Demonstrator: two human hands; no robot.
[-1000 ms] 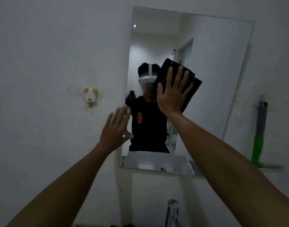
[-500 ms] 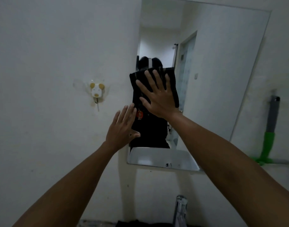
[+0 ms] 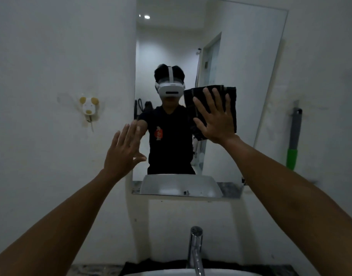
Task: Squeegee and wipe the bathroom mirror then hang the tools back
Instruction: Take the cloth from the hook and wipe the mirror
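Rising nearest, a faucet (image 3: 195, 250) stood over the sink (image 3: 171, 272). Farther, the right hand (image 3: 216, 120), fingers spread, pressed a black cloth (image 3: 230, 102) flat on the mirror (image 3: 240, 56); the left hand (image 3: 124, 150) hovered open. A squeegee (image 3: 293, 136) hung far right.

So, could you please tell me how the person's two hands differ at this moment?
The right hand presses a dark cloth flat against the mirror; the left hand holds nothing. The right hand is higher, over the glass; the left hand is lower, at the mirror's left edge. Both are open with fingers spread.
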